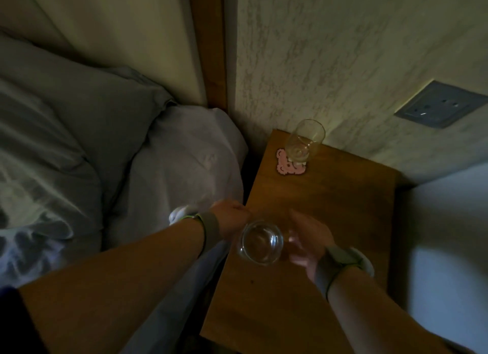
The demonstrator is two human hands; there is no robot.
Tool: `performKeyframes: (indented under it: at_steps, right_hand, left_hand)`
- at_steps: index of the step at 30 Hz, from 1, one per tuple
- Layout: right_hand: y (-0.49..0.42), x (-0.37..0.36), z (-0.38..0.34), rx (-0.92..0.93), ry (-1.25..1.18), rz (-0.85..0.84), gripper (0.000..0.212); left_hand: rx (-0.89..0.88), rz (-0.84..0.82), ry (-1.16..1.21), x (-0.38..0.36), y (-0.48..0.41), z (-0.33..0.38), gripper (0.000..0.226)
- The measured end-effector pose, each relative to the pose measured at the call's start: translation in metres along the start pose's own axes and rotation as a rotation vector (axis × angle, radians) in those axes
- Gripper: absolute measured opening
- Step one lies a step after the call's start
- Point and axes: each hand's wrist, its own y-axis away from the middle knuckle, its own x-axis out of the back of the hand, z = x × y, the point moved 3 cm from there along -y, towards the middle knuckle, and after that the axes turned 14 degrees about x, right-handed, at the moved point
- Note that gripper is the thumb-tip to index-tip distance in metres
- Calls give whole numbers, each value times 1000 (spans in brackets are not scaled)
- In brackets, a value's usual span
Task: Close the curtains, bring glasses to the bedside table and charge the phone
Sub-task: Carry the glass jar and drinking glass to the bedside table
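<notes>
A clear empty glass [261, 242] stands near the front left of the wooden bedside table [330, 195]. My right hand [307, 241] is just to its right, blurred, with fingers spread and fingertips at the glass wall. My left hand [232, 216] is at the glass's upper left by the table edge. Its fingers are curled and partly hidden, so I cannot tell whether they hold the glass. A second glass [305, 142] stands at the table's back corner on a pink coaster [286, 168]. Both wrists wear grey bands. No phone or curtain is in view.
The room is dim. A bed with a grey pillow [87, 116] and a white pillow [190, 163] lies against the table's left side. A grey wall socket [441, 105] sits on the textured wall above the table's right. A pale surface [449, 235] borders the table on the right.
</notes>
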Motion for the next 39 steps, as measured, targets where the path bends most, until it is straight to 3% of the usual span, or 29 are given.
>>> performKeyframes:
  at_steps: [3,5,8,11,14,23,32,35,37,39]
  right_hand:
    - [21,-11,22,-164,-114,-21,57]
    - [25,-20,27,-213,-216,-53,57]
    - [19,-24,25,-197,-302,-68,40]
    - [3,-20,18,-153,-317,-55,37]
    - [-15,-15,8,-125,-319,-66,43]
    - [-42,-4,-33,-93,-342,-32,28]
    - [-43,1,-37,-7,-298,-30,47]
    - [-29,6,-37,50,-191,47,52]
    - [-10,8,-39,90,-166,94,43]
    - [23,10,-47,133,-152,126,31]
  left_hand:
    - [27,-49,-148,-5,18,-18,46]
    - [128,-98,-44,-7,20,-25,63]
    - [110,-112,23,-13,16,-18,55]
    - [65,-110,49,-17,18,1,43]
    - [57,-86,118,-22,15,20,51]
    - [-5,-18,195,-30,1,64,57]
    - [-95,9,250,-26,-1,55,60]
    - [-90,8,253,-24,8,42,46]
    - [-98,-8,269,-22,27,35,26]
    - [-113,-24,292,-16,56,24,21]
